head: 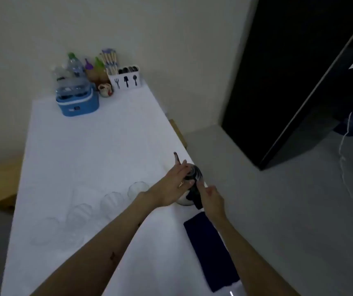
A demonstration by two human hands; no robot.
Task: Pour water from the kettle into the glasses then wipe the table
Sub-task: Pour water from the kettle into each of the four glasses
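White table (90, 146) — hands on kettle (192, 184)

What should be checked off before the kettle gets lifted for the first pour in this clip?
1. Right hand on the handle of the kettle: ok, its fingers curl round the dark handle.
2. Left hand steadying the kettle top: ok, it rests against the lid area.
3. Lid seated: cannot tell, the left hand covers it.
4. Glasses upright and in reach: ok, a row stands on the white table left of the kettle; whether they hold water is too faint to tell.
5. Dark cloth ready for wiping: ok, it lies flat near the right table edge.
6. Pour path free: ok, nothing stands between kettle and nearest glass.
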